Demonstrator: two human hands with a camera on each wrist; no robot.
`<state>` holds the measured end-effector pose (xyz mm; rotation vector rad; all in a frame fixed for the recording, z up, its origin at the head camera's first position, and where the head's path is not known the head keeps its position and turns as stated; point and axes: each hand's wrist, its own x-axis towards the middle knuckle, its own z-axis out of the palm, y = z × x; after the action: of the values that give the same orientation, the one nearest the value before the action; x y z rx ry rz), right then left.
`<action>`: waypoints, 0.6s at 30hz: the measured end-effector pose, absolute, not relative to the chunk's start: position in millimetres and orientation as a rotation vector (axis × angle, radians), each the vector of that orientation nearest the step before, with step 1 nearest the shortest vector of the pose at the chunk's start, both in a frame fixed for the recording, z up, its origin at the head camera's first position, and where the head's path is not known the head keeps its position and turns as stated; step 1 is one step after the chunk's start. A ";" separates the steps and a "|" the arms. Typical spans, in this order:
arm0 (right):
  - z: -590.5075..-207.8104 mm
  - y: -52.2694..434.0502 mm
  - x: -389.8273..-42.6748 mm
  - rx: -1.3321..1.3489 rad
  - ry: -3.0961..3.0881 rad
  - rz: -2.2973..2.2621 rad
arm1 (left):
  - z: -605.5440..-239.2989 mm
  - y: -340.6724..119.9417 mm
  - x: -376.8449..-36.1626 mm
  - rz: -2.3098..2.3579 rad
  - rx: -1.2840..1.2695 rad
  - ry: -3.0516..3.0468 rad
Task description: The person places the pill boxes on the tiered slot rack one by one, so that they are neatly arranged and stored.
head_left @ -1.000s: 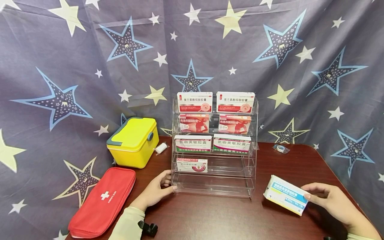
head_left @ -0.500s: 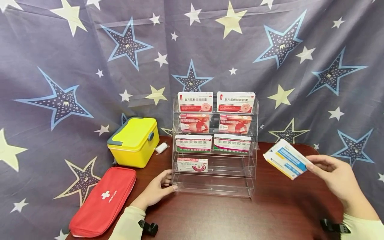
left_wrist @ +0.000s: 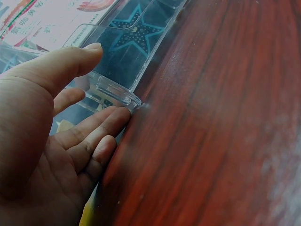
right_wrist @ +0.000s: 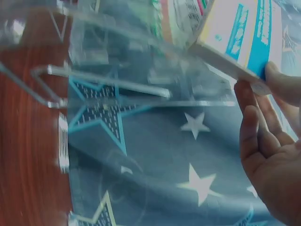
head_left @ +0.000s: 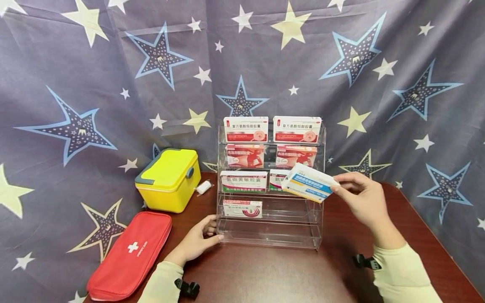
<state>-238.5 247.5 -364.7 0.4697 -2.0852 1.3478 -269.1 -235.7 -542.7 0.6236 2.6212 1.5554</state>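
My right hand [head_left: 361, 198] pinches the end of a white, blue and yellow medicine box [head_left: 308, 183] between thumb and fingers. The box is tilted, raised in front of the rack's right side, and partly covers the right-hand green-striped box on the third tier. In the right wrist view the same medicine box [right_wrist: 240, 35] has the thumb on its printed face. My left hand [head_left: 197, 239] rests at the lower left corner of the clear tiered display rack [head_left: 269, 233]. Its loosely bent fingers [left_wrist: 110, 120] touch the rack's edge in the left wrist view, with the thumb apart from them.
Paired medicine boxes [head_left: 246, 129] fill the upper tiers; one pink-and-white box [head_left: 242, 209] stands on the fourth tier's left. A yellow lidded case [head_left: 166, 181], a red first-aid pouch [head_left: 130, 254] and a wrapped white roll [head_left: 203, 187] lie left on the brown table [head_left: 265, 277].
My right hand has lifted the blue-and-white medicine box from low on the right and carried it left, up to the rack. My left hand and the rack have stayed put.
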 end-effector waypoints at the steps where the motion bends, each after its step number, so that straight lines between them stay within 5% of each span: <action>1: -363.2 241.0 -236.6 0.472 -2.085 1.351 | -542.3 -235.4 -268.9 1.555 0.622 2.620; 18: -400.0 228.9 -259.8 0.468 -2.120 1.067 | -543.2 -235.8 -269.4 1.564 0.618 2.608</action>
<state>-259.8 228.9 -400.0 0.4685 -2.1203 1.0668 -269.4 -235.8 -543.2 0.6185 2.6085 1.5644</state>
